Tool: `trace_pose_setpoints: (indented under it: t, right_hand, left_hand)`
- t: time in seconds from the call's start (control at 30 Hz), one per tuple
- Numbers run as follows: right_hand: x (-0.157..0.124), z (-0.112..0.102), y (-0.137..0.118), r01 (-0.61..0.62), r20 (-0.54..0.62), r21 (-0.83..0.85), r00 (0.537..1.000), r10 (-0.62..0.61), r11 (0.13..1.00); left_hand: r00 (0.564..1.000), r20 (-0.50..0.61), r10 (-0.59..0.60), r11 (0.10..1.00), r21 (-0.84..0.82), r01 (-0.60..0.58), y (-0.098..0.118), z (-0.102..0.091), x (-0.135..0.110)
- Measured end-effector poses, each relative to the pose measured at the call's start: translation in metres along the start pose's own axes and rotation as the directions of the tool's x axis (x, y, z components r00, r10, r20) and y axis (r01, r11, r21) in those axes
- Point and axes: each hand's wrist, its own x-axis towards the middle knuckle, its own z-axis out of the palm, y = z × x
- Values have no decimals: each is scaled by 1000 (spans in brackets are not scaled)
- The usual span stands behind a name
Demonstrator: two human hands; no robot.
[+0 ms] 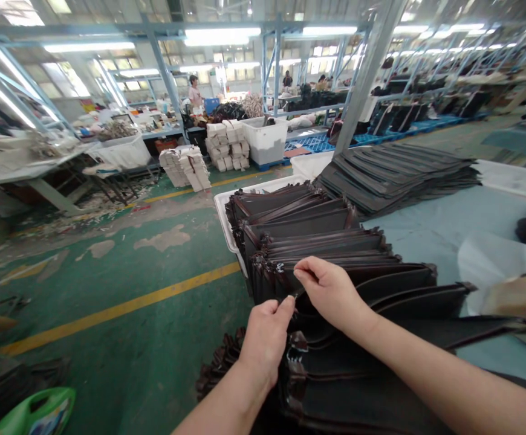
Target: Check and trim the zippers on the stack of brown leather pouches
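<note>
My left hand (269, 329) is closed, thumb pressed against the curled fingers, beside the edges of the dark panels. Just above and to the right, my right hand (329, 290) pinches with thumb and forefinger. Whatever either hand holds is too small to make out. Below and around both hands lie many black leather-like pieces (363, 356) with dark brown bound edges, packed in a row. White marks, perhaps thread, show on the brown corner (297, 347) near my left hand.
A white tub (227, 226) shows its rim around the row of pieces. Flat dark sheets (394, 175) are stacked behind, on a pale blue surface (435, 223). A grey post (367, 72) rises there. On the green floor (131, 326) at lower left stands a green plastic container (40, 411).
</note>
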Motion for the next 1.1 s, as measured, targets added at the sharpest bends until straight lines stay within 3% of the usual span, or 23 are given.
trace_pose_setpoints:
  t: [0.07, 0.17, 0.27, 0.37, 0.43, 0.53, 0.67, 0.73, 0.87, 0.93, 1.1]
  right_hand:
    - [11, -7, 3, 73, -6, -173, 997, -76, 982]
    - [25, -8, 10, 121, 168, -392, 984, -58, 912]
    - [28, -1, 16, 182, 308, -472, 951, -32, 863]
    - [21, 4, 17, 189, 327, -514, 945, -13, 836]
    - [15, 3, 16, 215, 346, -520, 938, -27, 826]
    - [11, 0, 16, 239, 383, -438, 922, -60, 866]
    - [12, -3, 18, 88, 377, -184, 926, -13, 979]
    - [13, -4, 19, -6, 444, -42, 896, 24, 999]
    - [9, -6, 23, -274, 610, 135, 781, 138, 952]
    - [6, -6, 26, -364, 644, 229, 752, 139, 903]
    - [1, -3, 34, -445, 606, 351, 779, 163, 824]
  left_hand:
    - [999, -28, 26, 997, 71, -24, 0, 2, -2]
    - [994, -67, 91, 984, 157, -79, -2, 2, -5]
    - [986, -69, 151, 965, 227, -132, -4, -3, -5]
    - [980, -40, 194, 934, 313, -172, -4, -14, 4]
    - [969, -83, 234, 921, 337, -193, 0, -22, 14]
    - [943, -133, 305, 911, 330, -248, 9, -29, 31]
    - [949, 29, 314, 886, 350, -303, 16, -23, 44]
    - [959, 44, 281, 895, 348, -278, 15, -18, 47]
    - [975, 27, 220, 950, 220, -220, 9, -14, 52]
    - [981, 19, 191, 973, 128, -192, 8, -15, 54]
    - [990, -7, 143, 990, -5, -143, 11, -17, 44]
